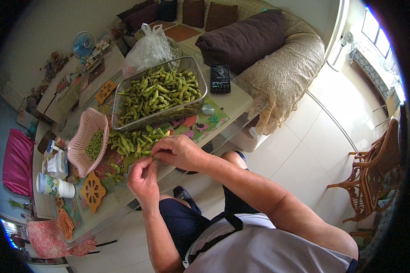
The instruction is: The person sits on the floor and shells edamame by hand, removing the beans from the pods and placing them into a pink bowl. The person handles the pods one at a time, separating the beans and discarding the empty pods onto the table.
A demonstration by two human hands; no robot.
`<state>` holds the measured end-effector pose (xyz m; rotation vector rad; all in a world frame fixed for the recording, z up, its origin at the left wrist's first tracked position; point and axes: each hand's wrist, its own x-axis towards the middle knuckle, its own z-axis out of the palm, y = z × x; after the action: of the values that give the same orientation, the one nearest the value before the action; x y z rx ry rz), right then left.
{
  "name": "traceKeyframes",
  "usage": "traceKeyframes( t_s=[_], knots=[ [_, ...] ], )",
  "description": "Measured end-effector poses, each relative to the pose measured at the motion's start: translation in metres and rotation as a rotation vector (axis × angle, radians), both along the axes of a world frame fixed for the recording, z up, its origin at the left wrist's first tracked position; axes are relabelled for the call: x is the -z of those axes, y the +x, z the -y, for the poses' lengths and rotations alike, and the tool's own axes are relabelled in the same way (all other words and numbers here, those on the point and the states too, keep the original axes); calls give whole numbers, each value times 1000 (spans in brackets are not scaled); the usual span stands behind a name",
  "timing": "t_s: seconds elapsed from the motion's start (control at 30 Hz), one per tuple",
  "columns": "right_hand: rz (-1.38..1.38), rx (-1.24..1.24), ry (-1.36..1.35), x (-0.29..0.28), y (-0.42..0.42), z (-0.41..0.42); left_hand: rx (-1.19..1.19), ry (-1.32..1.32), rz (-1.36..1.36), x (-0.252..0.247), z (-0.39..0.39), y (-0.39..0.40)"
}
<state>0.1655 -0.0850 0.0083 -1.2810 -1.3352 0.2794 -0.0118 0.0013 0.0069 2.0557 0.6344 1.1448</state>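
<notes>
Over the table's near edge, my left hand (pixel 145 182) and my right hand (pixel 182 152) meet at their fingertips. They pinch a small green soybean pod (pixel 154 158), largely hidden by the fingers. Just beyond them, a pile of green soybean pods (pixel 131 141) lies on the patterned table mat. Behind that pile stands a rectangular mesh basket (pixel 159 119) heaped with more pods. To the left, a pink plastic colander (pixel 77 146) holds shelled green soybeans (pixel 95 145). A few loose pods (pixel 115 174) lie left of my left hand.
A smartphone (pixel 220 78) and a white plastic bag (pixel 147 47) are near the basket. Orange flower-cut trivets (pixel 93 192), a patterned cup (pixel 54 186) and a tissue pack (pixel 58 164) stand on the left. A sofa (pixel 287 71) borders the far side; a rattan chair (pixel 372 174) stands right.
</notes>
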Motion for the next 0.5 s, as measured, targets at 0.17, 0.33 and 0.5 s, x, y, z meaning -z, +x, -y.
traceKeyframes(
  t_s=[0.17,0.33,0.5],
  knots=[
    [-39,-10,-188,-3,2,5,44,-190,38,-1,2,-2],
    [93,-30,-127,-1,1,2,31,-189,59,0,4,-1],
    [136,-57,-30,-2,-4,2,9,-205,92,9,-4,-2]
  ],
)
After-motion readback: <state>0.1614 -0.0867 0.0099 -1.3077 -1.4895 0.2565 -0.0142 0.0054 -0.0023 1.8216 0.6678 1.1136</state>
